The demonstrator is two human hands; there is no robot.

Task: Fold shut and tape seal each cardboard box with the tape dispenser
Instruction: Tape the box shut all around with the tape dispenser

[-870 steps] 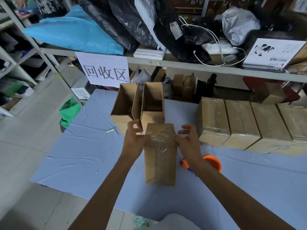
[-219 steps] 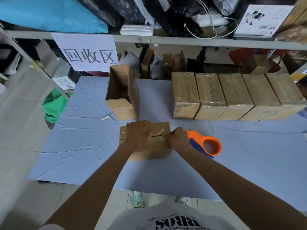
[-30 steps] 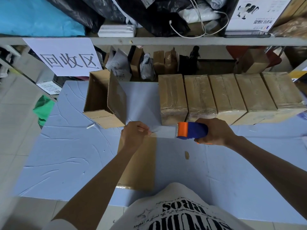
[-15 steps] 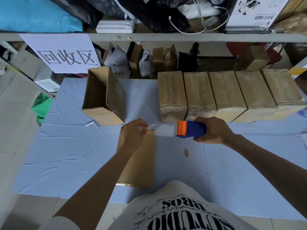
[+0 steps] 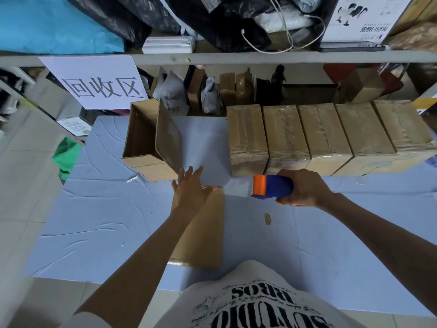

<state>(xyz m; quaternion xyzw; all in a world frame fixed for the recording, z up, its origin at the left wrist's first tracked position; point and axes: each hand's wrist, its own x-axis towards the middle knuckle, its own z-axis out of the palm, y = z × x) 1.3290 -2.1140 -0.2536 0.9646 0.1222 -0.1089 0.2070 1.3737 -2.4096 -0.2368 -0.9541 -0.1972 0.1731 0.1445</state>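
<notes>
Hands: left hand point(image 5: 190, 189) spread flat on box point(image 5: 208, 233) end, pinning tape point(image 5: 238, 186); right hand point(image 5: 306, 188) wrapped round tape dispenser point(image 5: 272, 188), strip taut between.
Surface: table point(image 5: 106, 209) under both hands.
Done: five sealed boxes point(image 5: 324, 133), beyond right hand.
Left: open box point(image 5: 166, 138) beyond left hand; box under left hand, likely first strip.
Obstacle: small scrap point(image 5: 267, 219) beside right forearm.

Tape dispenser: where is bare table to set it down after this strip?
Right of the box being taped, in front of the sealed row, bare around a small scrap. Also left of the left hand, below the open box. The back right is crowded.
</notes>
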